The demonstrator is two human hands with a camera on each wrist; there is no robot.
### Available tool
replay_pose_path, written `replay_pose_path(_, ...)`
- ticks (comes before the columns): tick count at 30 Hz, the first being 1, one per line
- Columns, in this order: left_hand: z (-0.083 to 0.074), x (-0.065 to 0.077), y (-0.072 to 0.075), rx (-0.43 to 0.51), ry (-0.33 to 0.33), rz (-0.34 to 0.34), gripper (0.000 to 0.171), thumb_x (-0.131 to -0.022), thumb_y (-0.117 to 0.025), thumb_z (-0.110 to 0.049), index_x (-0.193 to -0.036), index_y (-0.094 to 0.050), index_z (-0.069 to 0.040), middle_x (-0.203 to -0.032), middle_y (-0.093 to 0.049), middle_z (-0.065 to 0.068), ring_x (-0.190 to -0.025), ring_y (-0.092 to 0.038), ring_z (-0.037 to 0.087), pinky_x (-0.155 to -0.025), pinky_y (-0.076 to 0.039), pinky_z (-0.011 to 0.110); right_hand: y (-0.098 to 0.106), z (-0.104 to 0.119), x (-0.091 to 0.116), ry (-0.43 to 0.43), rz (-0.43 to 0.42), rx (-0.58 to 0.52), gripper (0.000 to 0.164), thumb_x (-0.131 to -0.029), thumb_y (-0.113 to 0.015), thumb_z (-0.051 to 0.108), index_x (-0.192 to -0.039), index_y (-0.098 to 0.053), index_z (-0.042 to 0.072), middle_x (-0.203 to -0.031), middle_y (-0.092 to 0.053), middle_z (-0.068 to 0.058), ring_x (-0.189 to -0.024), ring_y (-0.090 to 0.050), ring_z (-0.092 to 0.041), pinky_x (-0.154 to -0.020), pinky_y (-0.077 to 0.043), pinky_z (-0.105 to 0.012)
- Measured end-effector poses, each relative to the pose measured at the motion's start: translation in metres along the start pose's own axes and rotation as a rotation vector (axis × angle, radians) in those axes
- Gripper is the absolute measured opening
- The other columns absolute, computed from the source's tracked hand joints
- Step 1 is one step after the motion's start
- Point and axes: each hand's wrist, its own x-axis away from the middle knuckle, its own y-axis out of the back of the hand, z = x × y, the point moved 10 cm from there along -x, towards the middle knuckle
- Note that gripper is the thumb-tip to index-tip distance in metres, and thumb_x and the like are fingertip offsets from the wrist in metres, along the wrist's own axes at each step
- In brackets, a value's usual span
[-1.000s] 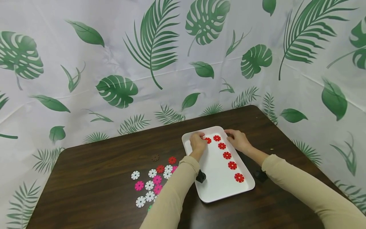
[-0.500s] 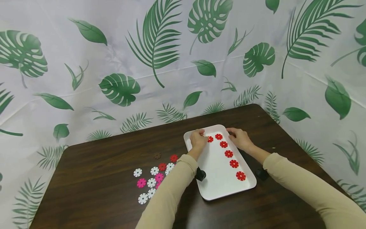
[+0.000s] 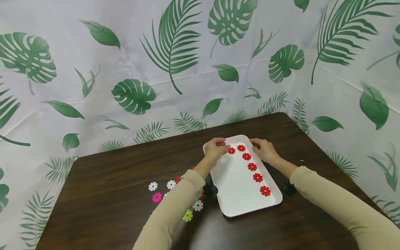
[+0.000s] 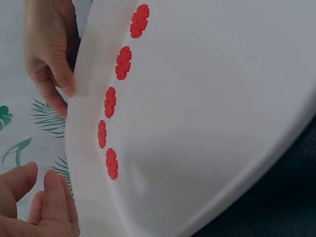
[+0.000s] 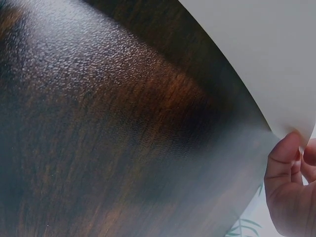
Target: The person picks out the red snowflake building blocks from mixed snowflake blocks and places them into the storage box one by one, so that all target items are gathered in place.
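Note:
Several red notched discs (image 3: 252, 166) lie in a white tray (image 3: 235, 187), lined up along its right side and round its far end. My left hand (image 3: 215, 148) is over the far left of the tray, beside the last red disc (image 3: 231, 150). In the left wrist view the thumb and fingers (image 4: 53, 202) of that hand are apart, with nothing between them. My right hand (image 3: 264, 151) grips the tray's far right rim; the right wrist view shows the thumb (image 5: 284, 158) on one side of the rim and fingers on the other.
Loose discs lie left of the tray on the dark wood table (image 3: 109, 194): white (image 3: 152, 186), pink (image 3: 157, 197), lime (image 3: 187, 216) and brown (image 3: 174, 168). The left sleeve (image 3: 175, 208) covers part of this group. A leaf-print cloth (image 3: 187, 69) hangs behind the table.
My left hand has come away from the far-end red disc, and its fingers have spread. The left sleeve has shifted, uncovering a lime disc. My right hand stays at the tray's rim.

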Motion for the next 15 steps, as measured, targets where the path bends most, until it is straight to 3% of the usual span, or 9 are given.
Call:
replay_pose_path(9, -0.005, 0.014, 0.02, 0.04, 0.012, 0.079, 0.034, -0.082, -0.07, -0.003, -0.115, -0.061, 0.002, -0.091, -0.061, 0.006, -0.082, -0.064, 0.016, -0.077, -0.055, 0.029, 0.002, 0.002, 0.0, 0.019, -0.003, 0.001, 0.041, -0.095, -0.052, 0.005, -0.134, -0.045, -0.004, -0.115, -0.058, -0.027, -0.082, -0.06, -0.029, -0.074, -0.056, -0.039)
replay_pose_path(15, 0.001, 0.023, 0.037, 0.01, 0.01, 0.109, 0.034, -0.085, -0.068, -0.005, -0.117, -0.059, 0.003, -0.092, -0.06, 0.006, -0.087, -0.063, 0.02, -0.08, -0.055, 0.03, 0.001, 0.003, 0.002, 0.008, 0.004, 0.001, 0.041, -0.095, -0.052, 0.005, -0.134, -0.045, -0.004, -0.119, -0.057, -0.028, -0.085, -0.061, -0.03, -0.077, -0.056, -0.041)
